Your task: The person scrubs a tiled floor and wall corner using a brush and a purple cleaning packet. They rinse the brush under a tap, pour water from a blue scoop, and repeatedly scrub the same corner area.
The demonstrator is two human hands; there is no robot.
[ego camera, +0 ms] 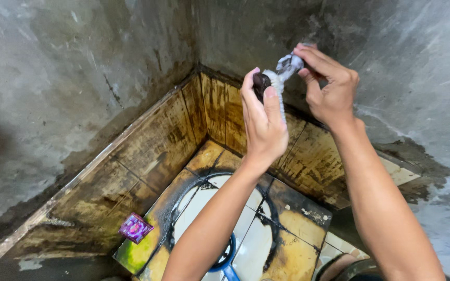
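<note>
Pinching a dark faucet knob (261, 83) in my left hand (263, 125), my right hand (332, 88) grips white thread-seal tape (286, 70) just right of it.

A small square sachet (135, 228), purple with a pinkish middle and a glossy sheen, lies flat on the stained tile floor (147, 250) at the lower left, just where the floor meets the brown-streaked tiled skirting of the left wall (its print is too small to make out). High up near the corner, the right hand (329, 86) pinches a crumpled, silvery-white packet (289, 65) by its top between fingertips; the wrapper is creased and torn-looking, with a pale strip trailing down from it toward the left hand (262, 122), which grips that lower part. No labels, signs or screens show anywhere.
</note>
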